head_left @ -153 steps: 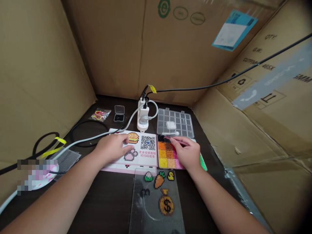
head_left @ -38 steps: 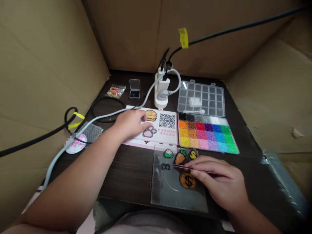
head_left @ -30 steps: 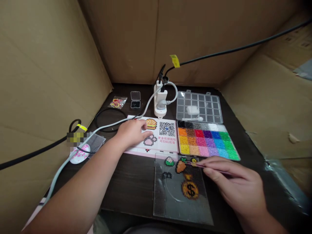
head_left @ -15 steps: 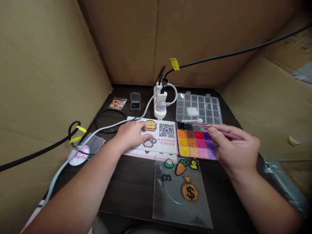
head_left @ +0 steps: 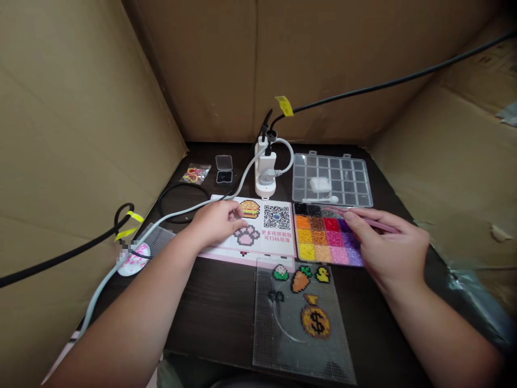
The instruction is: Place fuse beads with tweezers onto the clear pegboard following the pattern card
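My left hand rests on a printed pattern sheet, its fingers loosely curled and the thumb apart from them. A burger, a pink paw and a QR code show beside it. My right hand grips pink tweezers, whose tips reach over the dark compartments at the back of a bead box. Whether a bead sits in the tips cannot be made out. In front lies a clear pegboard bearing a carrot, a yellow duck, a money bag and a small black bead outline.
Behind the bead box lies a clear compartment lid with a white block on it. A white power strip stands at the back centre. Cables cross the left side, over a pink-spotted white disc. Cardboard walls surround the table.
My left thumb has drawn back towards the fingers, uncovering more of the paw picture. The tweezers stay over the dark compartments, with my right hand shifted only slightly. The view has moved a little.
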